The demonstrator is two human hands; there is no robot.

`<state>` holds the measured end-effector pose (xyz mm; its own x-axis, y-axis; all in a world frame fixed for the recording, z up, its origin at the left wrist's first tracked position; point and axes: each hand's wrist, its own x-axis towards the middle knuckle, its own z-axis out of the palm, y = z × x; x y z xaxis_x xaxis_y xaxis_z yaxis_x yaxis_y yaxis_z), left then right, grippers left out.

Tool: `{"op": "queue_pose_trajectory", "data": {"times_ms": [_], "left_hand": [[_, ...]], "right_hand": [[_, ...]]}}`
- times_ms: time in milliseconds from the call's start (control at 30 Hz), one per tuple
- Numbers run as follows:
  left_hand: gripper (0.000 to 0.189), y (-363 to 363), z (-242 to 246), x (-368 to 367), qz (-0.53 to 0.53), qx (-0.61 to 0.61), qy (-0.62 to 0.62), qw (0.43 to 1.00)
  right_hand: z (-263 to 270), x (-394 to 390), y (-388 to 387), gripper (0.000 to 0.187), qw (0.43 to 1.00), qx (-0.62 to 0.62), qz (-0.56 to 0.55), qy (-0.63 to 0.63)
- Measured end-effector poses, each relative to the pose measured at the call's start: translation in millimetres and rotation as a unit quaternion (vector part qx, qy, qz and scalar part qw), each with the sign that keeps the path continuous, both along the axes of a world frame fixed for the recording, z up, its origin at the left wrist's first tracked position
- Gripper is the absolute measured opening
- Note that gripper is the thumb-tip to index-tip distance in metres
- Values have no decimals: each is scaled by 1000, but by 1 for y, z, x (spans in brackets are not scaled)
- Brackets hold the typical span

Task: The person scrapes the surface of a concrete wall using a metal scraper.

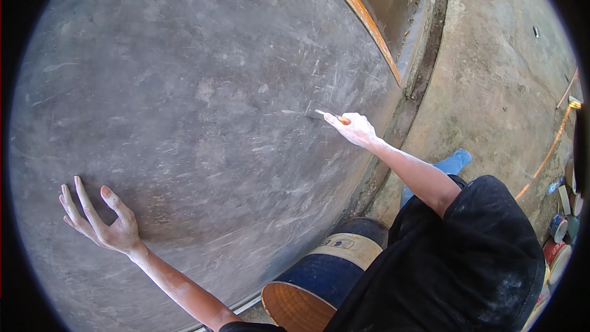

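A grey plastered wall (198,115), streaked with pale scrapes and specks, fills most of the view. My right hand (354,130), coated in white dust, grips a putty knife (315,109) by its orange handle. The knife's flat blade lies at the wall's surface, toward the wall's lower edge; whether it presses on it cannot be told. Farther left, my left hand (103,221) is spread with fingers apart, at or very near the wall, and holds nothing. White dust also covers its wrist and forearm.
A blue metal drum (339,269) with a cream band stands beside me against the wall. An orange-edged opening (364,9) breaks the wall above. Concrete floor (484,78) stretches to the right, with paint cans (557,228) and a plastic bottle (555,186) at the rim.
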<state>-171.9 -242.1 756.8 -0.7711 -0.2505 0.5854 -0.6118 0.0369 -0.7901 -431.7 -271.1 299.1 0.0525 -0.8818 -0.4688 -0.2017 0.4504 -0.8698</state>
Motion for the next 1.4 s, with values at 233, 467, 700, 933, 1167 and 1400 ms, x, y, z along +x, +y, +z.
{"op": "queue_pose_trajectory", "data": {"times_ms": [233,467,700,933,1167,1400], "left_hand": [[37,5,9,8,9,-2,-11,1000],[37,6,6,6,8,9,-9,1000],[37,3,2,2,10,6,2,1000],[36,4,6,8,3,7,-14,1000],[35,4,6,4,11,-1,-13,1000],[37,1,3,6,-6,8,-8,1000]], "right_hand": [[24,8,6,72,997,-65,-35,-16],[40,18,-14,72,985,-165,-10,-54],[26,12,-9,77,997,-70,-15,-29],[61,17,-29,64,973,-214,13,-86],[30,22,-19,65,975,-180,-1,-134],[66,10,-25,72,987,-153,-44,5]]}}
